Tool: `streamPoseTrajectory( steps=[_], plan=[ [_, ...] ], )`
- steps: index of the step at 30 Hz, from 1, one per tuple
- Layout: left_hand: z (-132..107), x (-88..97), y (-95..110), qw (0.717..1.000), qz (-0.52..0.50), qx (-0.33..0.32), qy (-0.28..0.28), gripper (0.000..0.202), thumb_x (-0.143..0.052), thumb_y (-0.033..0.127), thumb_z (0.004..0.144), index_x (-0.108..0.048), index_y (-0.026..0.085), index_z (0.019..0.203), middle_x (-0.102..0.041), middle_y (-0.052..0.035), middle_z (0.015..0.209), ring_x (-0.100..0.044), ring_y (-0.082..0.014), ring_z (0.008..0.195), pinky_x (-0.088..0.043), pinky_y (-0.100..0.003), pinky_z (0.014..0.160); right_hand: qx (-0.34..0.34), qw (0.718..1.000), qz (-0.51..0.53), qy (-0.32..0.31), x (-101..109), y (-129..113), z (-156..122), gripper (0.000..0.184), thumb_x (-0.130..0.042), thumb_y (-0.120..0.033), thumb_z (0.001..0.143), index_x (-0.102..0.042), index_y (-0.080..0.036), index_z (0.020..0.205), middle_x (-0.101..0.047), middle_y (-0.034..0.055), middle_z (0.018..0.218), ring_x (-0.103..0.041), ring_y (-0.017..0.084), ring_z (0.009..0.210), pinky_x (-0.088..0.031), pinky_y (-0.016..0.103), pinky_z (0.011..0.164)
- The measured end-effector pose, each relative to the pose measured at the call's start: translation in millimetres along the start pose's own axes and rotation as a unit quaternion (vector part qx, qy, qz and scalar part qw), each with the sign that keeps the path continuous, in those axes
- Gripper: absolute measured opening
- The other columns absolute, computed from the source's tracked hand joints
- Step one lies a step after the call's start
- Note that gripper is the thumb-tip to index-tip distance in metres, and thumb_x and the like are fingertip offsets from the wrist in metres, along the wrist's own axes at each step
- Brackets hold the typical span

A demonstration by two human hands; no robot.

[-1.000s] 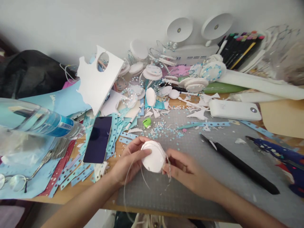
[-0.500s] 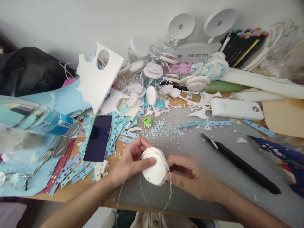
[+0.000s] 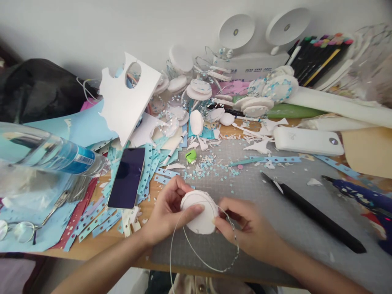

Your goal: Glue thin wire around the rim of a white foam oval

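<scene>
My left hand (image 3: 167,214) is closed around a round white foam disc (image 3: 199,223), its thumb lying flat across the top face. At the disc's right edge, my right hand (image 3: 248,226) pinches with thumb and forefinger, where a thin white wire (image 3: 211,267) meets the rim. Small light pieces dot part of that wire, which hangs in a loop below both hands; its loose tail drops past the table's front edge. The fingers beneath the disc are hidden.
Behind my hands lie a green punch (image 3: 191,156), tiny blue and white stars (image 3: 205,166) and several more discs (image 3: 199,89). A phone (image 3: 126,178) and a water bottle (image 3: 78,160) are at left. A black-handled craft knife (image 3: 318,214) and a white power bank (image 3: 308,141) lie right.
The disc has turned slightly in my left hand. My right hand has shifted a little rightward along its edge, and the wire loop has swung right and opened wider.
</scene>
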State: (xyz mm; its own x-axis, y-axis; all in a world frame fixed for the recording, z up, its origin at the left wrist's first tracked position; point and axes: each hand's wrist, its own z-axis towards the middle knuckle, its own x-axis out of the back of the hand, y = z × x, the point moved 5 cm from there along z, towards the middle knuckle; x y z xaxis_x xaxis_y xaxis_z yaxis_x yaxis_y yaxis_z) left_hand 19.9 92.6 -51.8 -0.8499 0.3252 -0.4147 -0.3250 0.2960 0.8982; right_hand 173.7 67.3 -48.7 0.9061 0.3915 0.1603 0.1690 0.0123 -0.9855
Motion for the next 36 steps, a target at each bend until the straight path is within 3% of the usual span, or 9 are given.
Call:
streamPoseTrajectory(
  steps=[8,14,19,23,29,33,36],
  plan=[
    [-1.2,-0.7,0.8,1.0,0.01,-0.02,0.014,0.026,-0.072,0.013,0.081,-0.047,0.018,0.086,-0.067,0.0015,0.079,-0.06,-0.0049,0.064,-0.047,-0.012,0.058,0.012,0.996,-0.063,0.061,3.6,-6.5,1.8,0.02,-0.052,-0.02,0.082,-0.044,-0.02,0.064,-0.044,-0.0056,0.058,-0.042,0.008,0.053,-0.034,0.018,0.05],
    [-0.8,-1.8,0.6,0.999,0.024,-0.044,0.018,0.028,-0.074,0.014,0.079,-0.047,0.018,0.086,-0.065,0.0014,0.079,-0.059,-0.0058,0.065,-0.047,-0.012,0.058,-0.014,0.996,-0.06,0.065,4.8,-7.6,4.6,0.02,-0.048,-0.022,0.081,-0.042,-0.021,0.062,-0.038,-0.0055,0.057,-0.037,0.009,0.053,-0.032,0.018,0.049],
    [-0.3,-0.1,-2.0,0.999,0.021,-0.022,0.017,0.029,-0.075,0.018,0.079,-0.047,0.019,0.086,-0.063,0.0014,0.078,-0.057,-0.0066,0.064,-0.046,-0.014,0.058,-0.021,0.998,-0.042,0.052,4.4,-7.5,4.5,0.022,-0.048,-0.024,0.082,-0.039,-0.021,0.062,-0.036,-0.0052,0.058,-0.035,0.009,0.053,-0.03,0.02,0.048],
    [-0.6,3.8,-7.5,1.0,0.018,0.016,0.008,0.031,-0.074,0.033,0.08,-0.047,0.018,0.083,-0.061,0.0008,0.073,-0.053,-0.0075,0.058,-0.042,-0.016,0.052,-0.026,0.998,-0.044,0.039,3.6,-2.6,2.4,0.022,-0.049,-0.023,0.082,-0.04,-0.021,0.062,-0.037,-0.005,0.058,-0.036,0.01,0.054,-0.029,0.021,0.049],
    [3.8,9.3,-13.3,0.994,0.064,0.049,0.08,0.036,-0.075,0.036,0.077,-0.045,0.018,0.072,-0.051,0.0049,0.062,-0.046,-0.0067,0.052,-0.037,-0.017,0.049,-0.041,0.998,-0.037,0.013,-0.1,4.4,5.4,0.02,-0.051,-0.023,0.08,-0.04,-0.02,0.063,-0.037,-0.0049,0.06,-0.035,0.01,0.057,-0.028,0.023,0.053],
    [5.3,8.1,-0.2,0.987,0.117,0.036,0.104,0.028,-0.07,0.034,0.08,-0.051,0.016,0.07,-0.058,0.0007,0.069,-0.052,-0.0103,0.061,-0.042,-0.02,0.056,-0.084,0.994,0.056,0.05,6.0,14.3,10.7,0.023,-0.058,-0.028,0.075,-0.043,-0.02,0.059,-0.037,-0.0048,0.057,-0.035,0.011,0.056,-0.027,0.024,0.054],
    [-12.5,17.3,27.5,0.973,0.173,-0.044,0.144,0.019,-0.057,0.032,0.089,-0.061,0.015,0.082,-0.064,-0.0051,0.089,-0.059,-0.0154,0.078,-0.049,-0.026,0.068,-0.097,0.984,0.118,0.095,14.7,24.6,14.0,0.025,-0.061,-0.033,0.074,-0.048,-0.02,0.057,-0.04,-0.0042,0.055,-0.037,0.012,0.054,-0.028,0.024,0.052]
  ],
)
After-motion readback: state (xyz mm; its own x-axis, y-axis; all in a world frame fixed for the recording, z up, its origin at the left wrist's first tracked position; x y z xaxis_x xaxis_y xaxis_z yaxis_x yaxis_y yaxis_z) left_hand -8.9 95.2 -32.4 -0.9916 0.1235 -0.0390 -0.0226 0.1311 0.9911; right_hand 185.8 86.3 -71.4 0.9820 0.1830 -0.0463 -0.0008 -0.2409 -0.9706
